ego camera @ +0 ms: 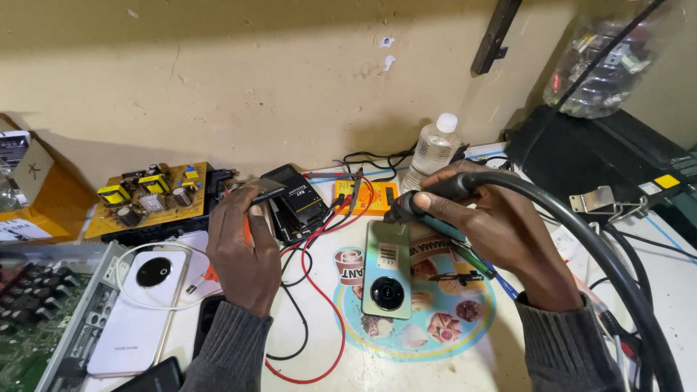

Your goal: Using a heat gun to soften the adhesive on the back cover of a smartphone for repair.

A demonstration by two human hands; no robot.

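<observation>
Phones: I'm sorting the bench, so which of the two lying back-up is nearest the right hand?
The greenish iridescent phone, lying just under the right hand holding the hose tool; the white phone lies beyond the left hand.

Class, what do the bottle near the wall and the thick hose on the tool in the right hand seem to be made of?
The bottle looks like clear thin plastic: see-through, ribbed, with a white cap. The hose seems black rubber or soft plastic: matte with a dull sheen, bending smoothly away from the right hand.
</observation>
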